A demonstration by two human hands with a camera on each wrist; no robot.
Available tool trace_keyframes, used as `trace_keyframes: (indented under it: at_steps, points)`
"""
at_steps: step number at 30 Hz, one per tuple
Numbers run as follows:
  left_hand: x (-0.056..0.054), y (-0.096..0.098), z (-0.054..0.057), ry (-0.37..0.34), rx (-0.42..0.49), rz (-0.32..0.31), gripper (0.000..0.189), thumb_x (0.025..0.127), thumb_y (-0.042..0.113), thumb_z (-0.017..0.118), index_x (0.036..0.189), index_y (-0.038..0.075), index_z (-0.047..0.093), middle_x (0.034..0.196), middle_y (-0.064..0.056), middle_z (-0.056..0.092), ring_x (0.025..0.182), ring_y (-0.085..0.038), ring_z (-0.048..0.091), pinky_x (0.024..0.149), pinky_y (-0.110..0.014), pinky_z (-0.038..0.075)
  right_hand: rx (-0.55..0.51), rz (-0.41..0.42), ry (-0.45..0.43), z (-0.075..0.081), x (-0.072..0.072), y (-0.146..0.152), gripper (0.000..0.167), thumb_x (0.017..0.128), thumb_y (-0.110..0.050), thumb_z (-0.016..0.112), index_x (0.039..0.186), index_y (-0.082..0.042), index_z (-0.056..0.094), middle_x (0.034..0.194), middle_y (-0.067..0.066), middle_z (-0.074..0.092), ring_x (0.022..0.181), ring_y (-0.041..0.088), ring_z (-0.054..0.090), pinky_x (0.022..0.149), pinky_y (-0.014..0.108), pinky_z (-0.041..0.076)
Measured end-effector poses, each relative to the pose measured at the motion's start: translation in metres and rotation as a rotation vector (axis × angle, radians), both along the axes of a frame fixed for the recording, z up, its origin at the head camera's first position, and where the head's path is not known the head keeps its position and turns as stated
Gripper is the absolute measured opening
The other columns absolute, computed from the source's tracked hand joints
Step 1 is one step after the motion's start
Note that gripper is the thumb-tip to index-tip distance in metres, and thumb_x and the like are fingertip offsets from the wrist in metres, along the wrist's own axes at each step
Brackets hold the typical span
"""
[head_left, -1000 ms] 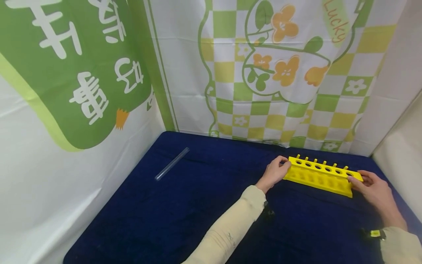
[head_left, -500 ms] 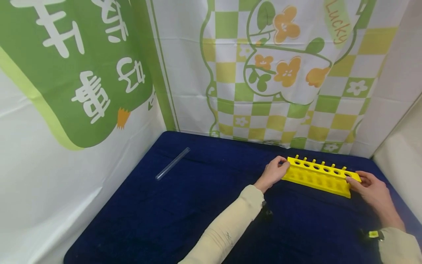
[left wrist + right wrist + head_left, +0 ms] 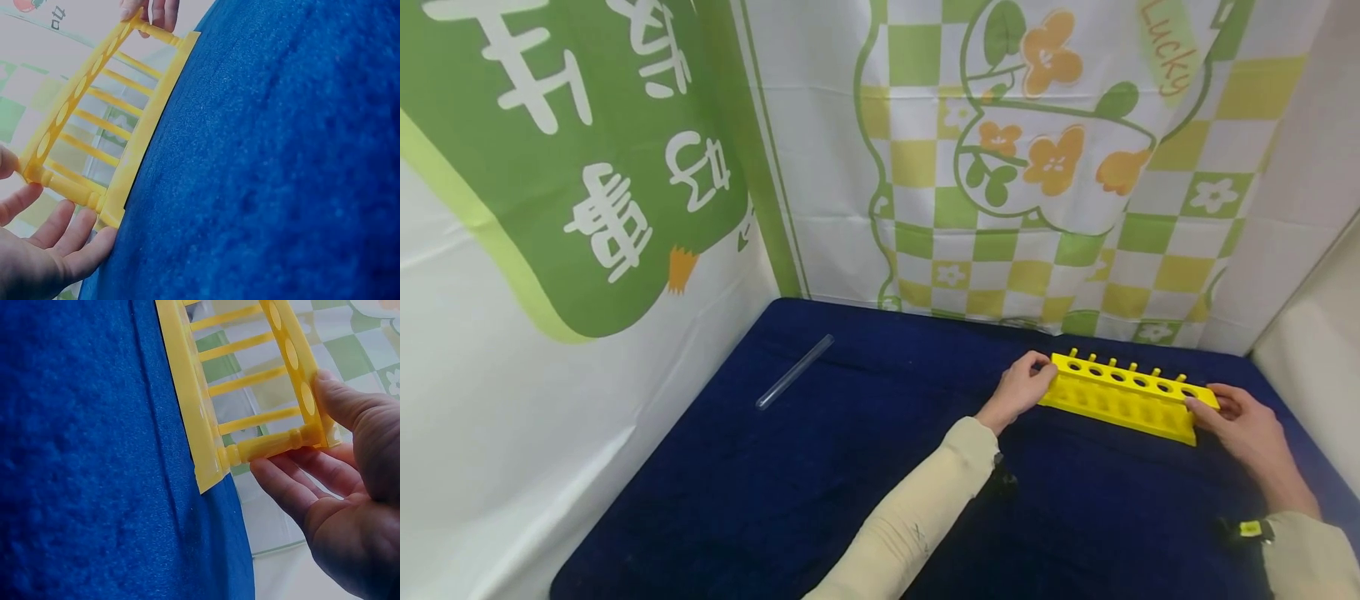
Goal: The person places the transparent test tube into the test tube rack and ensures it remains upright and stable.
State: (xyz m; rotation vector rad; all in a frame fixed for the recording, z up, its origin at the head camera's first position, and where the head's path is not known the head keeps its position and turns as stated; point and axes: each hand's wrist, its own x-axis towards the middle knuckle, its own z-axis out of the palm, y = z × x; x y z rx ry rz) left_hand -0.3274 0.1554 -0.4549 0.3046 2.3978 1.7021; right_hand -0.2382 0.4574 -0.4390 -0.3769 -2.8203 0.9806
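A yellow test tube rack (image 3: 1120, 402) stands upright at the right of the table, a row of round holes along its top bar and a row of short pegs behind. My left hand (image 3: 1019, 388) grips its left end; in the left wrist view, thumb and finger pinch the top corner while the other fingers lie by the end post. At the opposite end, my right hand (image 3: 1251, 425) holds the top bar, thumb in front and fingers curled behind the post (image 3: 269, 445). Apart from both hands, a clear glass test tube (image 3: 795, 372) lies slanted on the cloth at left.
A dark blue cloth (image 3: 760, 500) covers the table. White printed curtains close it in at the back (image 3: 917, 242) and on the left (image 3: 647, 358); a pale wall (image 3: 1315, 358) rises close beside my right hand.
Both hands have shifted the rack slightly to the left and a touch farther back, keeping their grip on its ends. The test tube has stayed in place.
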Motion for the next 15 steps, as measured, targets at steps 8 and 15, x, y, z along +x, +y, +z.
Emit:
trace_keyframes:
  at_steps: [8,15]
  points:
    - [0.0013,-0.0055,0.0000,-0.002,0.004,-0.010,0.022,0.098,0.046,0.052,0.113,0.033,0.060,0.108,0.006,0.064,0.083,-0.011,0.059,0.072,-0.032,0.050,0.016,0.025,0.009,0.0012,-0.0012,-0.0020,0.089,0.096,-0.056,0.051,0.144,0.015,0.029,0.134,0.041,0.045,0.109,0.049,0.053,0.070,0.037,0.052]
    - [-0.0011,-0.0077,-0.0001,-0.005,0.013,0.006,0.021,0.097,0.045,0.053,0.111,0.032,0.061,0.103,0.007,0.064,0.081,-0.011,0.058,0.071,-0.031,0.050,0.002,0.033,0.017,0.0007,-0.0043,-0.0054,0.089,0.095,-0.057,0.052,0.144,0.015,0.030,0.134,0.041,0.045,0.110,0.050,0.054,0.076,0.047,0.053]
